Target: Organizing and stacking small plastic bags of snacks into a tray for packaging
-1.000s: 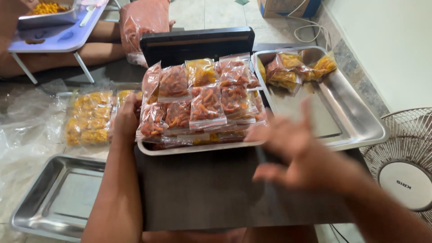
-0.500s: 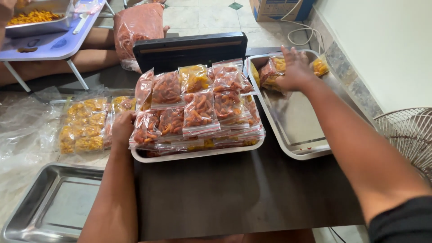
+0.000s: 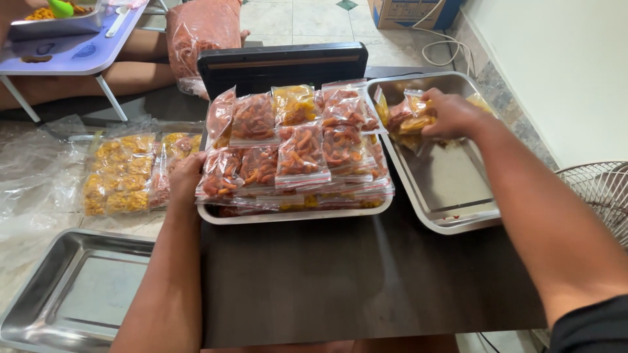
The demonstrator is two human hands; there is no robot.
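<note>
Head view caught both hands at work over the dark worktop (image 3: 340,281). Right hand (image 3: 451,114) was down in the far steel tray (image 3: 458,216), its grip closed on a small clutch of packets (image 3: 409,117), orange and yellow snacks in clear zip bags, held just above the tray's back end. Left hand (image 3: 185,173) sat at the left edge of the middle tray (image 3: 294,216), fingers curled against the heaped bags (image 3: 297,147); whether that grip actually clenched a bag or only steadied the pile, I could not tell. That heap was already stacked high, with bags leaning at the back against a black sealer (image 3: 281,65).

To do this well, my judgement was: the right hand wanted a firm pinch across all the packets at once, since slick plastic slides, and a lift clear of the tray's rim before any sideways travel. The left hand was best kept braced against the stack, because the top layer looked ready to slip toward the front edge. Any landing spot looked safest low and flat on the pile, not perched on the slope.

Off to the left lay yellow bags (image 3: 121,173) on plastic sheeting, and a bare steel tray (image 3: 39,307) nearer the camera.
</note>
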